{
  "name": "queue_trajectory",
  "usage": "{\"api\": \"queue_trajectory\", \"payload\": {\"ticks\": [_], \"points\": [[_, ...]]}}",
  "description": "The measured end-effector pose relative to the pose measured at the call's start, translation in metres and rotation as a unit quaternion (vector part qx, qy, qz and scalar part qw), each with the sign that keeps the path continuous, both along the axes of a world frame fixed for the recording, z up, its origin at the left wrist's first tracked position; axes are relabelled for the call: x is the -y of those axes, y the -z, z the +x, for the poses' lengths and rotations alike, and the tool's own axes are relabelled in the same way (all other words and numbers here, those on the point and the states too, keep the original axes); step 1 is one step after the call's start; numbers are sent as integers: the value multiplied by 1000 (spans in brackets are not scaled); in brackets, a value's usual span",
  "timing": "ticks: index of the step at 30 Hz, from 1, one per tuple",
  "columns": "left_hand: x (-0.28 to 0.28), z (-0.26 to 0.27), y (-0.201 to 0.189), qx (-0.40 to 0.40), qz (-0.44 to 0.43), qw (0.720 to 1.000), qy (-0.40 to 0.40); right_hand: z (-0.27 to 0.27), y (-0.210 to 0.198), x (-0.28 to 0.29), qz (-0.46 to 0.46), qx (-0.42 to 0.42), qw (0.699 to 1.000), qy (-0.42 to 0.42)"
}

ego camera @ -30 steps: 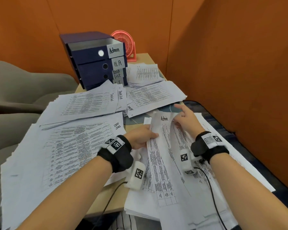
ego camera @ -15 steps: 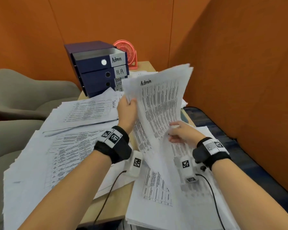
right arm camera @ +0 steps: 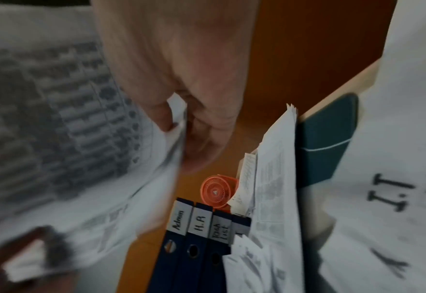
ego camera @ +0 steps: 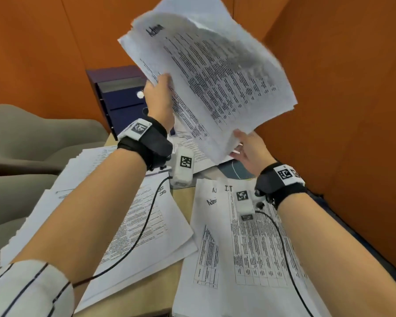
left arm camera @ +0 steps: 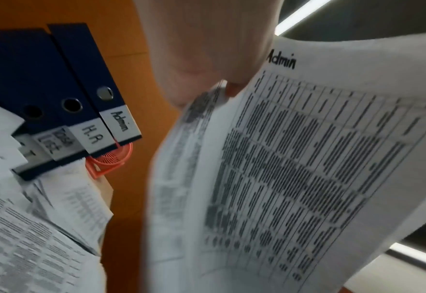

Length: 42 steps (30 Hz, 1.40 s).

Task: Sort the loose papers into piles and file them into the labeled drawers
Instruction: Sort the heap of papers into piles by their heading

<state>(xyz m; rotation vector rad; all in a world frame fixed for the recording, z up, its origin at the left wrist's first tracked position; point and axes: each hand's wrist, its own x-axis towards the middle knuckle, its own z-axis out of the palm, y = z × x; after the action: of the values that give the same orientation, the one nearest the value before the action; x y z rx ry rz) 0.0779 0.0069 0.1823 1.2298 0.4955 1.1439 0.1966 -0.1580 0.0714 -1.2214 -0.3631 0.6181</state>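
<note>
A thick stack of printed sheets headed "Admin" (ego camera: 215, 72) is held up in the air, tilted, in front of the drawers. My left hand (ego camera: 161, 82) grips its left edge; in the left wrist view the left hand (left arm camera: 228, 87) pinches the Admin stack (left arm camera: 307, 158). My right hand (ego camera: 238, 144) holds the lower corner, thumb and fingers pinching the edge of the Admin stack (right arm camera: 56, 119). The dark blue drawer unit (ego camera: 119, 97) stands behind, partly hidden; its labels read Admin (left arm camera: 120, 121), H.R (left arm camera: 94, 136) and Task List (left arm camera: 56, 142).
A spread pile marked H.R (ego camera: 146, 213) lies on the left of the desk. On the right lies a pile with Admin and I.T sheets (ego camera: 249, 248). A teal notebook (ego camera: 236, 170), an orange fan (right arm camera: 215, 191), grey chairs (ego camera: 44, 138) and orange partition walls surround the desk.
Both hands have picked the Admin stack up off the right pile and raised it high towards the drawers. It now hides most of the drawer fronts.
</note>
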Motion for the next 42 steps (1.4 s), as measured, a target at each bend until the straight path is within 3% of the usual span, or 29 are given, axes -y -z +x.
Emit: {"api": "queue_trajectory", "payload": {"ticks": [5,8,11,14,16,19,20,22,24,26,28,29,32,34,36,38,39,40,42], "points": [[-26,6,32,-77,-59,992,80,20,-21,3,-54,54,997,23],[-45,2,56,-60,-134,985,86,40,-16,15,-61,16,998,28],[-46,0,82,-193,-101,973,82,47,-9,22,-7,-39,996,75],[-40,12,121,-86,-266,954,107,46,7,20,64,-115,990,59],[-36,24,142,-168,-268,945,88,47,24,15,-26,-84,996,30],[-21,22,168,-366,-95,925,36,42,46,18,-264,63,962,-34],[-13,24,169,-321,-103,940,47,39,50,21,-325,112,936,-77],[-3,28,153,-208,-272,932,118,35,56,28,-432,211,860,-170],[6,26,150,-247,-204,935,150,31,59,32,-483,297,795,-214],[15,20,154,-365,-70,915,158,28,62,32,-486,342,773,-222],[24,11,157,-418,22,887,194,24,66,29,-481,373,760,-228],[29,7,159,-458,72,858,222,22,67,28,-473,380,761,-230],[41,-7,157,-604,242,707,278,18,70,25,-437,395,785,-190],[43,-13,160,-642,291,644,297,17,72,27,-424,399,797,-163],[42,-15,166,-666,329,602,292,19,74,31,-409,400,808,-145],[42,-17,170,-674,342,586,293,20,73,36,-393,408,814,-127],[43,-16,170,-667,344,591,297,19,71,39,-383,410,819,-121],[42,-16,170,-650,348,608,295,19,69,41,-376,410,823,-114],[38,-12,166,-595,361,671,256,17,64,44,-365,421,827,-82]]}}
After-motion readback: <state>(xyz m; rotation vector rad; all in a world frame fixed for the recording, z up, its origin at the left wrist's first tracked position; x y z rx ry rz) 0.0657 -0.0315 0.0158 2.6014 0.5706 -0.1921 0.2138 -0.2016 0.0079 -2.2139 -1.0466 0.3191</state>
